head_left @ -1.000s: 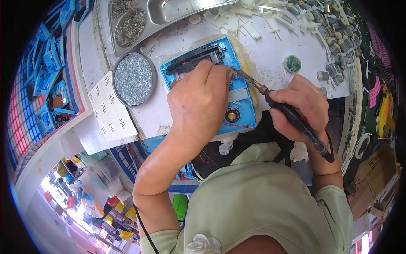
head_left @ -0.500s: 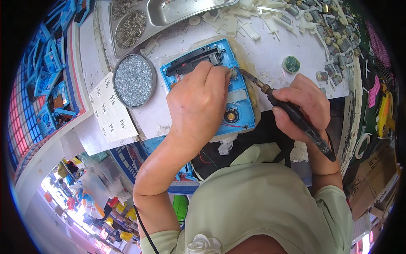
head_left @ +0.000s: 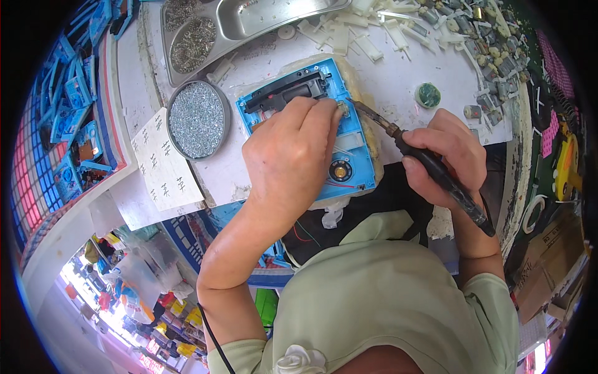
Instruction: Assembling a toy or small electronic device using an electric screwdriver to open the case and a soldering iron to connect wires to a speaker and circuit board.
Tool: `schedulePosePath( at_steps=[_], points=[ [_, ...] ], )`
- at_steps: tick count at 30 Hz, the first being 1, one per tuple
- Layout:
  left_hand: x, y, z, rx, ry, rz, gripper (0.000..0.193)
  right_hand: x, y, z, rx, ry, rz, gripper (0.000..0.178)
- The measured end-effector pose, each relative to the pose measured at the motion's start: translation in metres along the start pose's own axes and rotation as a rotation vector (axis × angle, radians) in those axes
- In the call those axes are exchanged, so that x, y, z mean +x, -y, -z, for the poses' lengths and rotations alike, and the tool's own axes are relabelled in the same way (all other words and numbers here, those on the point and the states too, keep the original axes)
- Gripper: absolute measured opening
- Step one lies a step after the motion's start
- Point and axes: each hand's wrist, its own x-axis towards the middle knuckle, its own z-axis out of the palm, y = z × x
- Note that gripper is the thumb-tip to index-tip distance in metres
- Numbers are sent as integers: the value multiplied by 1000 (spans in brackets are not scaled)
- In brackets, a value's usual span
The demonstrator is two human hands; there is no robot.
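Observation:
A blue plastic casing (head_left: pixel 354 163) lies open-side up, with a black mechanism along its far edge, a round speaker (head_left: pixel 341 171) near its near right corner, and thin wires. My left hand (head_left: pixel 289 153) reaches over its middle with fingers pressed together; what they pinch is hidden beneath them. My right hand (head_left: pixel 446 159) grips a soldering iron (head_left: pixel 436 167) with a black handle. The iron's tip points left, at the casing's right edge, close to a small metal motor (head_left: pixel 342 108) beside my left fingertips. Whether the tip touches anything I cannot tell.
Left of the casing stands a round tub of small metal screws (head_left: pixel 198 118); behind it is a steel tray (head_left: pixel 232 38) with small metal parts. White plastic pieces (head_left: pixel 369 47) and small motors (head_left: pixel 492 68) are heaped at the far right. A green-filled round pot (head_left: pixel 428 95) sits nearby.
My left hand has shifted slightly left and down over the casing, its fingers still together. The soldering iron and my right hand have barely moved.

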Motion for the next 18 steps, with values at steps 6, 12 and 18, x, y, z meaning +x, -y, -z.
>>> schedulePosePath(
  at_steps=[6, 12, 18],
  points=[
    [-23, 32, 45, -32, -134, 210, 26, 2, 4, 8, -43, 23, -33, 25],
    [-49, 66, 48, -95, 6, 133, 26, 4, 2, 2, -5, -6, 11, 25],
    [-36, 86, 32, -83, 58, -205, 36, 8, 11, -2, -12, 22, 31, 28]
  ],
)
